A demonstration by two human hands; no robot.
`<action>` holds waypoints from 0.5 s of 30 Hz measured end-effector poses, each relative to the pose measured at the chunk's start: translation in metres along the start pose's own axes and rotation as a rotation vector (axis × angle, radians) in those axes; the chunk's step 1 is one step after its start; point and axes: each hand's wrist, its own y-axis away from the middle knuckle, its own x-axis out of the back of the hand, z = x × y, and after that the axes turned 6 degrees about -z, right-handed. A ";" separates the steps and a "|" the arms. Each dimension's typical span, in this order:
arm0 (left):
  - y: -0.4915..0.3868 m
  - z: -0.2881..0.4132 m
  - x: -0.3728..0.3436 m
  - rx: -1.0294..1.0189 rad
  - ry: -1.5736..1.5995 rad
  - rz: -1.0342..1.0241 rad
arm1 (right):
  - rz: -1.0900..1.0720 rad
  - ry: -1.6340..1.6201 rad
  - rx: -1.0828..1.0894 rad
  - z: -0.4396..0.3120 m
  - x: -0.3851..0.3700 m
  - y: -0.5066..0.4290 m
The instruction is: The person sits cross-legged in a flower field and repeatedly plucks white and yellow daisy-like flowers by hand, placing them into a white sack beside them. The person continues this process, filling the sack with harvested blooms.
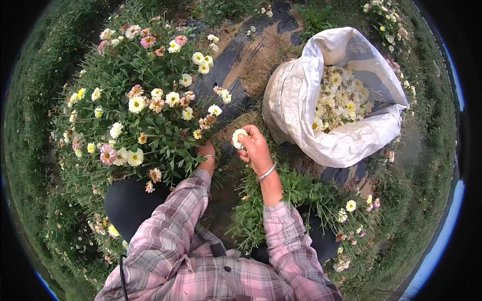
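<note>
My right hand (255, 148) holds a white chrysanthemum head (239, 138) between thumb and fingers, over the ground between the flowering plants and the sack. My left hand (206, 150) reaches in at the right edge of a leafy chrysanthemum bush (158, 124); leaves hide its fingers, so what it touches cannot be told. White, pale yellow and pink blooms cover the bush, some of them browned. Just above my left hand is a small yellow bloom (197, 134). At the right stands an open white woven sack (286, 101) with its rim folded out, holding many picked flower heads (339, 98).
Black plastic mulch film (244, 71), partly covered by soil, runs between bush and sack. Low green plants (260, 210) grow below my right hand, with a few blooms (350, 205) at the lower right. My knees in dark trousers (128, 207) are bent among the plants.
</note>
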 end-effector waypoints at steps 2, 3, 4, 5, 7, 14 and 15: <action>0.013 0.003 0.003 -0.119 -0.060 -0.058 | -0.046 0.130 0.244 -0.055 -0.049 0.053; 0.016 0.003 0.007 -0.191 -0.088 -0.086 | 0.022 0.222 0.420 -0.081 -0.071 0.078; 0.028 0.008 0.016 -0.254 -0.186 -0.192 | 0.100 0.305 0.597 -0.101 -0.080 0.101; 0.039 0.010 0.025 -0.299 -0.204 -0.233 | 0.244 0.436 0.761 -0.123 -0.082 0.117; 0.070 0.016 0.038 -0.386 -0.152 -0.277 | 0.517 0.715 1.064 -0.178 -0.061 0.137; 0.189 0.032 0.081 -0.941 0.353 -0.515 | 0.956 1.719 1.110 -0.248 -0.012 0.254; 0.213 0.043 0.098 -1.013 0.410 -0.571 | 0.897 1.574 1.074 -0.236 -0.028 0.284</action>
